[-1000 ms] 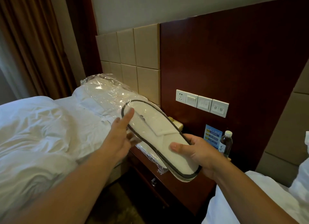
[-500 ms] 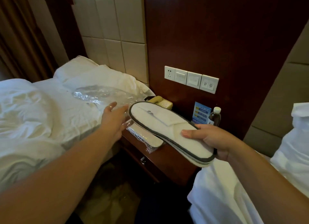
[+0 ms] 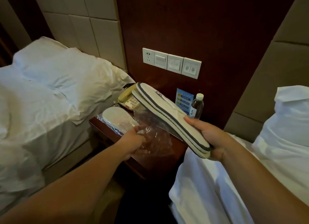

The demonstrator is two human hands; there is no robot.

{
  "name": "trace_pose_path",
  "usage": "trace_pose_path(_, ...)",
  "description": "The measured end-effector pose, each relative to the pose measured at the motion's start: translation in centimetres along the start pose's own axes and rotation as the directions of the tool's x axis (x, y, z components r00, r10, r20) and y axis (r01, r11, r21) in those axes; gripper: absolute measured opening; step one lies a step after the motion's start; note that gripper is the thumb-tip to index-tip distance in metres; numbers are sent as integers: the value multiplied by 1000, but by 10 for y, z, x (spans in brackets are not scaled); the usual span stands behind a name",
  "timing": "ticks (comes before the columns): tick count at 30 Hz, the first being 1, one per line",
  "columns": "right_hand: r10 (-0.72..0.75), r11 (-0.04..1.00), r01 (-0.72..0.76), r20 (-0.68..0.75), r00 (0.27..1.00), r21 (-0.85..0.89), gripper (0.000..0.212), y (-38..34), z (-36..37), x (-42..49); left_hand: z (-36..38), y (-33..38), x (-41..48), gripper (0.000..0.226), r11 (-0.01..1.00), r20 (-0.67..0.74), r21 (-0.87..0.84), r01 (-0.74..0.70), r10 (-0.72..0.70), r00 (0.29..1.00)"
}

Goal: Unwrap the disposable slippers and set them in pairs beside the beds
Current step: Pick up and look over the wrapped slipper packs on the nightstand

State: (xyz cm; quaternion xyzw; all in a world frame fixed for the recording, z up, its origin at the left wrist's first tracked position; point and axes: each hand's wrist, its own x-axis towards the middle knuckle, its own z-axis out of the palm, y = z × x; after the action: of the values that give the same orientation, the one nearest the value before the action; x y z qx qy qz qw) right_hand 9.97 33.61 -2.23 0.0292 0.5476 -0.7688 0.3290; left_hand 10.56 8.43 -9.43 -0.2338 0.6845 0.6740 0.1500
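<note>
My right hand (image 3: pixel 211 140) grips the heel end of an unwrapped pair of white slippers (image 3: pixel 167 114) with dark grey trim, stacked flat and held in the air above the wooden nightstand (image 3: pixel 173 150). My left hand (image 3: pixel 136 140) holds a crumpled clear plastic wrapper (image 3: pixel 153 137) over the nightstand's front. Another pair of slippers, still in its plastic wrap (image 3: pixel 117 119), lies on the nightstand's left part, just beyond my left hand.
A beige telephone (image 3: pixel 128 99), a water bottle (image 3: pixel 197 106) and a blue card (image 3: pixel 184 101) stand at the nightstand's back. White beds flank it: one on the left (image 3: pixel 41 106), one on the right (image 3: pixel 250 173). Wall switches (image 3: pixel 172 63) sit above. Dark floor lies between the beds.
The empty wrapper came off the left bed and is now in my left hand over the nightstand. The view tilted down. My right hand keeps the unwrapped pair.
</note>
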Motion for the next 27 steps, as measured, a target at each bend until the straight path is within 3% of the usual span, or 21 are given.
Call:
trace_pose_path(4, -21, 998, 24, -41, 999, 66, 25, 7, 5, 15, 12, -12, 3, 58, 981, 42, 169, 92, -100, 994)
trace_pose_path(6, -28, 995, 34, -64, 998, 93, 28, 10, 6, 20, 12, -15, 3, 72, 969, 20, 229, 94, -101, 995)
trace_pose_path(9, -8, 988, 15, -41, 999, 156, 36, 15, 5, 25, 7, -9, 2, 95, 948, -47, 317, -14, 30, 998)
trace_pose_path(12, -13, 969, 4, 35, 999, 248, 40, 21, 5, 30, 5, 18, -8, 71, 956, -145, 220, -195, 230, 962)
trace_pose_path(13, -31, 973, 21, 39, 999, 228, 38, 23, 5, 31, 2, 31, -13, 63, 964, -132, 96, -246, 258, 957)
trace_pose_path(15, -48, 992, 45, 29, 998, 117, 30, 27, 8, 33, -7, 55, -23, 71, 939, -68, -174, -298, 290, 955)
trace_pose_path(17, -41, 999, 41, 19, 999, -21, 27, 29, 13, 33, -19, 75, -32, 80, 902, -47, -273, -336, 336, 941)
trace_pose_path(23, -77, 935, 95, 67, 995, -343, 53, 21, 45, 30, -30, 81, -51, 93, 897, -197, -113, -428, 402, 894)
trace_pose_path(27, -113, 893, 121, 44, 993, -434, 61, 18, 66, 22, -41, 75, -58, 98, 843, -286, -108, -528, 482, 828)
